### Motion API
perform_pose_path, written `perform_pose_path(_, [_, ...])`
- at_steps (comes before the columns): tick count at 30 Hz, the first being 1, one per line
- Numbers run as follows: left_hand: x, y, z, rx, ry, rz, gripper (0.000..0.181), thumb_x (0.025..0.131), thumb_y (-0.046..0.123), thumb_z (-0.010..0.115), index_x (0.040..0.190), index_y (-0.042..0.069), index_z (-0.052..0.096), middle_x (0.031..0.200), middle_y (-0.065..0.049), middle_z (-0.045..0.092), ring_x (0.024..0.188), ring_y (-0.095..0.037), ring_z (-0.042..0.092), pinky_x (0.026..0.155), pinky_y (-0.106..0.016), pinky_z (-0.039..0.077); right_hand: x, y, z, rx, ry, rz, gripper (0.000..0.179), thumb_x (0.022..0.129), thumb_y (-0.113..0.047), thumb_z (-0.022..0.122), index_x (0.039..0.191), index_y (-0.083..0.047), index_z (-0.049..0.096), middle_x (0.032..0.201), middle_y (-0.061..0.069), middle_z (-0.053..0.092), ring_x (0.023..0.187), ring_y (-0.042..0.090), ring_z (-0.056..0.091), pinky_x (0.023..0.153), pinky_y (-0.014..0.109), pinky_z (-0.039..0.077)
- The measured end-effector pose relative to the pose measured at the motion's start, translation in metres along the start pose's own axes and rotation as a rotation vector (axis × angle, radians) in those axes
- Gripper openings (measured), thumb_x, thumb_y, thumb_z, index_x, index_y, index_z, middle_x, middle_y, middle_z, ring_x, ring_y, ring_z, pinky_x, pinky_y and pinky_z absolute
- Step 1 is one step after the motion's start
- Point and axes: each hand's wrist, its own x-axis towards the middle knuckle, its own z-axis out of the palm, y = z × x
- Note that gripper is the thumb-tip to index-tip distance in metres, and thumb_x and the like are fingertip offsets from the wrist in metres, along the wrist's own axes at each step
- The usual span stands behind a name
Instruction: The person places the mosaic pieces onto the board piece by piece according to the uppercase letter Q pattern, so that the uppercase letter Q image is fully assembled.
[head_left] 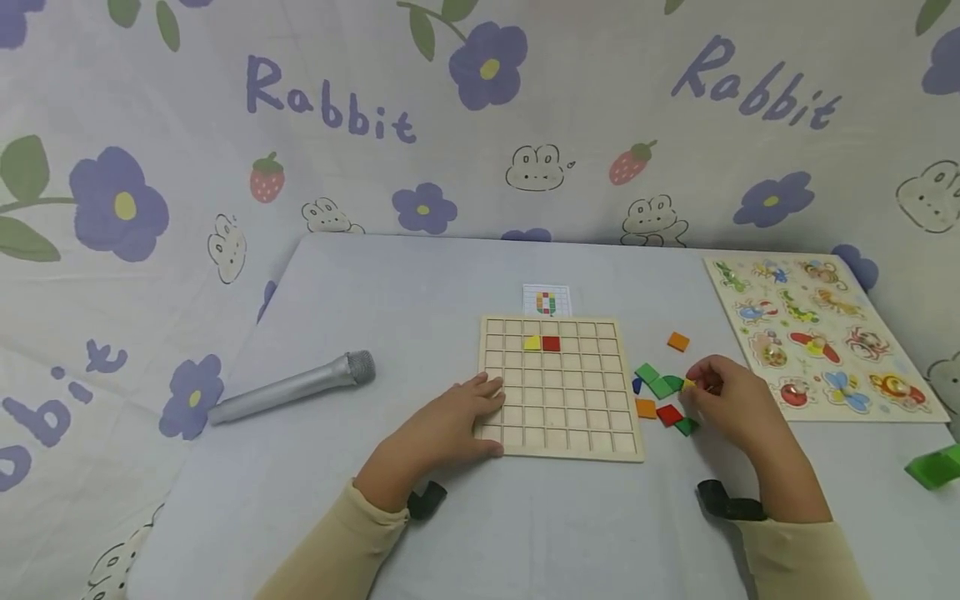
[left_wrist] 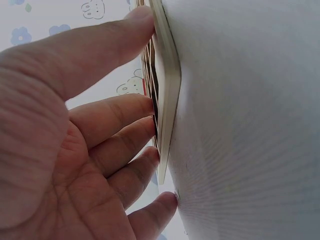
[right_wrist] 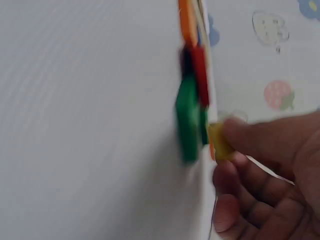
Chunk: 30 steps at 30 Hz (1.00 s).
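A wooden grid board (head_left: 562, 417) lies on the table, with a yellow tile (head_left: 532, 343) and a red tile (head_left: 551, 343) side by side in its upper part. My left hand (head_left: 457, 421) rests on the board's left edge, fingers spread; in the left wrist view its fingertips (left_wrist: 147, 105) touch the rim. My right hand (head_left: 731, 400) pinches a small yellow tile (right_wrist: 220, 141) between thumb and fingers. Beside it is a loose pile with green tiles (head_left: 648, 373), an orange tile (head_left: 646, 408), a red tile (head_left: 670, 415) and a partly seen blue piece (head_left: 637, 385).
A small pattern card (head_left: 547, 300) lies behind the board. Another orange tile (head_left: 678, 342) sits above the pile. A silver microphone (head_left: 292, 389) lies at left. On the right are an animal picture puzzle board (head_left: 825, 337) and a green block (head_left: 933, 468).
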Motion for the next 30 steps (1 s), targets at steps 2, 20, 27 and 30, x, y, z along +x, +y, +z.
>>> perform_pose_path(2, [0.000, -0.001, 0.000, 0.002, 0.001, 0.001, 0.079, 0.097, 0.035, 0.085, 0.163, 0.009, 0.051, 0.178, -0.001, 0.035, 0.170, -0.023, 0.021, 0.140, -0.047, 0.020, 0.003, -0.012, 0.000, 0.010, 0.044, -0.037, 0.024, 0.107, -0.017, 0.068, 0.126, -0.002, 0.064, 0.110, 0.018, 0.067, 0.100, 0.033, 0.061, 0.075, 0.030, 0.052])
perform_pose_path(20, [0.003, -0.003, 0.006, -0.004, 0.006, 0.011, 0.080, 0.097, 0.036, 0.085, 0.164, 0.011, 0.050, 0.178, 0.001, 0.035, 0.170, -0.021, 0.021, 0.140, -0.046, 0.021, 0.078, -0.115, 0.055, -0.030, -0.167, -0.271, 0.016, 0.109, -0.010, 0.061, 0.120, -0.006, 0.071, 0.108, 0.015, 0.069, 0.101, 0.032, 0.060, 0.089, 0.044, 0.054])
perform_pose_path(27, [0.002, -0.003, 0.003, 0.029, 0.005, 0.003, 0.080, 0.097, 0.038, 0.085, 0.164, 0.011, 0.050, 0.179, 0.001, 0.035, 0.170, -0.021, 0.021, 0.140, -0.045, 0.021, 0.082, -0.117, 0.061, -0.020, -0.186, -0.265, 0.015, 0.107, -0.011, 0.062, 0.118, -0.009, 0.072, 0.106, 0.013, 0.067, 0.098, 0.030, 0.059, 0.082, 0.040, 0.051])
perform_pose_path(30, [0.001, -0.004, 0.002, 0.028, 0.012, 0.003, 0.080, 0.097, 0.037, 0.085, 0.164, 0.011, 0.051, 0.178, 0.001, 0.035, 0.170, -0.021, 0.021, 0.140, -0.045, 0.021, 0.083, -0.119, 0.063, -0.020, -0.197, -0.265, 0.015, 0.107, -0.012, 0.063, 0.117, -0.010, 0.073, 0.106, 0.013, 0.067, 0.099, 0.030, 0.059, 0.083, 0.040, 0.051])
